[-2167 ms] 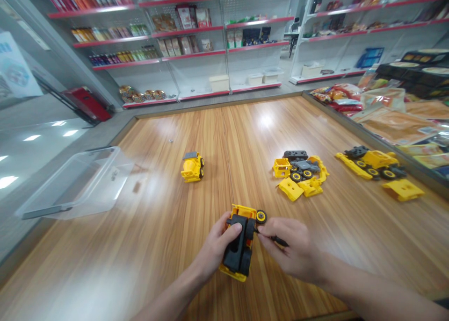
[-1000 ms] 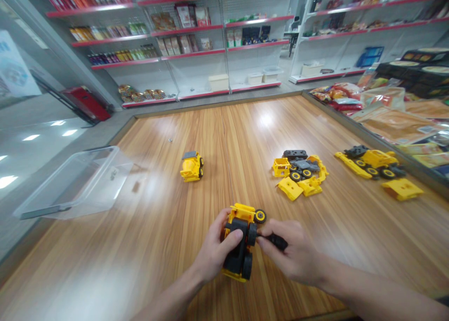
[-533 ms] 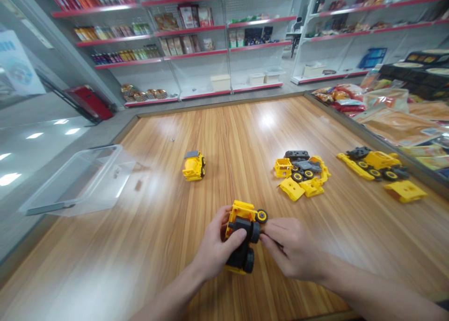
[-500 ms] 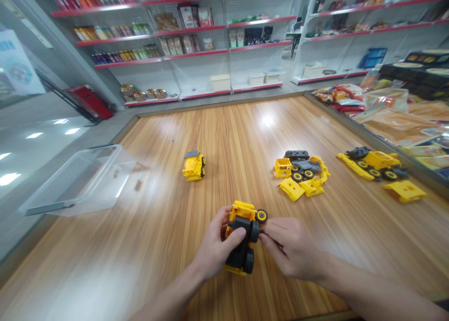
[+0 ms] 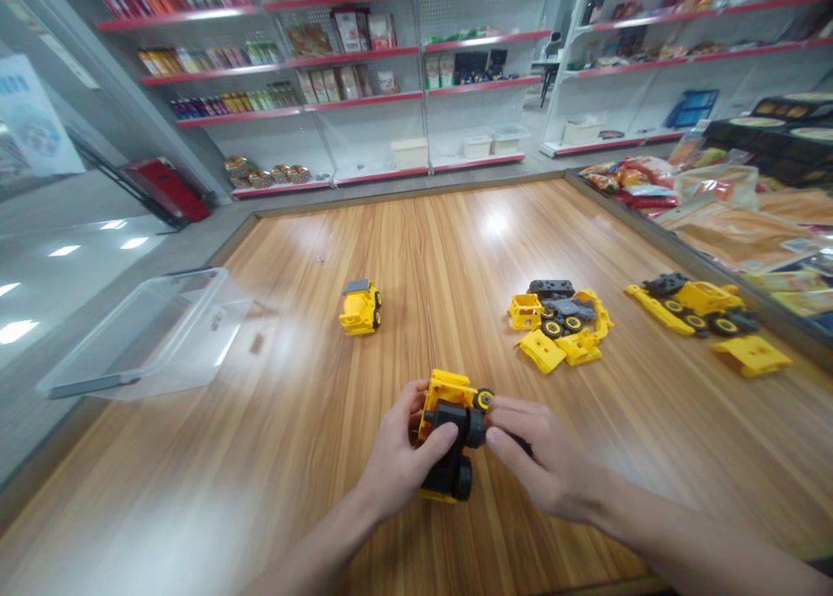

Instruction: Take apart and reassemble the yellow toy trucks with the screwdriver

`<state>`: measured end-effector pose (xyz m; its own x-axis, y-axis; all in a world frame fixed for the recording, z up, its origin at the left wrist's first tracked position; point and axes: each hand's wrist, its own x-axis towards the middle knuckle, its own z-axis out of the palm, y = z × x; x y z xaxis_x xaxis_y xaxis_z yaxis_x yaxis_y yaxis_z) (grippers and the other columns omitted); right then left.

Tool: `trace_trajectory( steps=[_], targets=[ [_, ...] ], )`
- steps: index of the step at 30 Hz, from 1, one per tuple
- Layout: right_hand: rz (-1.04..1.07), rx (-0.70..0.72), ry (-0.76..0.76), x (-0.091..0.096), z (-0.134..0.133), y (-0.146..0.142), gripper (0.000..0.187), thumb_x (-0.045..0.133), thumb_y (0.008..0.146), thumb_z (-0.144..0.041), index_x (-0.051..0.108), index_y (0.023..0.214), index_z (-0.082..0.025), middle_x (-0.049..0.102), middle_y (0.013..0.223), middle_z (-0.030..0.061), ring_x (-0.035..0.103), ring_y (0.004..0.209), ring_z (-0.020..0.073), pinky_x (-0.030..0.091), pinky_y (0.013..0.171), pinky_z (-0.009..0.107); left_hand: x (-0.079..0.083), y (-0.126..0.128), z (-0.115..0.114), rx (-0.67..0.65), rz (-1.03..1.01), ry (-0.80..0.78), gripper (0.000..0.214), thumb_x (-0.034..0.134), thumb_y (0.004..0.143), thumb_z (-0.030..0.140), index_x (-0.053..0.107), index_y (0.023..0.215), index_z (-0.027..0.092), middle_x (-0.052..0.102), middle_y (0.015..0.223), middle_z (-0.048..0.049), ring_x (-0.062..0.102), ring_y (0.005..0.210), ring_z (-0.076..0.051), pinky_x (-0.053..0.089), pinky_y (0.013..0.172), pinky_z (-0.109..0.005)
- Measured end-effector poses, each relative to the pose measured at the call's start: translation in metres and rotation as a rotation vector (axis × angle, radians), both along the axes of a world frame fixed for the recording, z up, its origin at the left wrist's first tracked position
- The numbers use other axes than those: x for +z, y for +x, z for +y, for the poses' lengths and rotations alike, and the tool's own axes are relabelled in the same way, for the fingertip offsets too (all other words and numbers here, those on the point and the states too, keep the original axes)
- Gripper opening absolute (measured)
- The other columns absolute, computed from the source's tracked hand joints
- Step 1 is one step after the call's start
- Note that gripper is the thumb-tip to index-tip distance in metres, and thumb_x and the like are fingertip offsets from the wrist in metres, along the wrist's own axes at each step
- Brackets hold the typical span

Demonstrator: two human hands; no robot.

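Observation:
My left hand is closed around a yellow-and-black toy truck, its thumb pressed on the black underside. The truck lies tipped, with black wheels facing right and a yellow-hubbed wheel near its upper right corner. Right beside those wheels, my right hand is closed on a thin dark tool, perhaps a screwdriver. Fingers cover most of it, and its tip is hidden at the wheel. A smaller yellow toy truck stands farther off on the wooden table.
Yellow and dark toy parts lie in a cluster right of centre. Farther right are a partly built yellow toy vehicle and a loose yellow piece. A clear plastic box sits at the left edge. Packaged goods border the right side.
My right hand has shifted slightly, its fingers opening a little so more of the dark tool shows. The truck in my left hand has tilted very slightly.

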<state>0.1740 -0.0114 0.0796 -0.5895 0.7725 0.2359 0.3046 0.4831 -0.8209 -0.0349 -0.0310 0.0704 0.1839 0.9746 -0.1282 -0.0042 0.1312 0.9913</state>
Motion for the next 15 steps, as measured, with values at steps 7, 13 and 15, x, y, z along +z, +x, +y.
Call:
trace_trajectory(
  steps=[7, 13, 15],
  targets=[
    [0.021, -0.093, -0.012, 0.0007, 0.0004, -0.0013, 0.009, 0.055, 0.086, -0.016, 0.049, 0.080, -0.019, 0.051, 0.075, 0.0002, 0.049, 0.067, 0.0145, 0.037, 0.059, 0.027, -0.0013, 0.0001, 0.0007, 0.000, -0.009, 0.005, 0.043, 0.066, 0.085, 0.037, 0.053, 0.122, 0.019, 0.067, 0.116, -0.0093, 0.065, 0.101, -0.025, 0.051, 0.085, -0.033],
    [0.029, -0.109, -0.104, 0.0010, -0.0038, -0.0022, 0.027, 0.065, 0.083, -0.026, 0.053, 0.106, -0.019, 0.059, 0.086, 0.0014, 0.057, 0.074, 0.0158, 0.047, 0.067, 0.028, 0.0009, 0.0010, 0.0002, 0.001, 0.008, 0.022, 0.041, 0.064, 0.087, 0.035, 0.052, 0.123, 0.019, 0.067, 0.117, -0.0096, 0.065, 0.103, -0.025, 0.049, 0.088, -0.034],
    [0.024, -0.148, -0.107, -0.0029, -0.0043, -0.0031, 0.034, 0.069, 0.082, -0.030, 0.054, 0.111, -0.020, 0.062, 0.088, 0.0013, 0.059, 0.075, 0.0158, 0.049, 0.068, 0.028, 0.0014, 0.0013, -0.0004, -0.005, 0.015, 0.029, 0.041, 0.064, 0.087, 0.034, 0.052, 0.123, 0.019, 0.066, 0.119, -0.0096, 0.064, 0.105, -0.025, 0.049, 0.089, -0.034]
  ],
)
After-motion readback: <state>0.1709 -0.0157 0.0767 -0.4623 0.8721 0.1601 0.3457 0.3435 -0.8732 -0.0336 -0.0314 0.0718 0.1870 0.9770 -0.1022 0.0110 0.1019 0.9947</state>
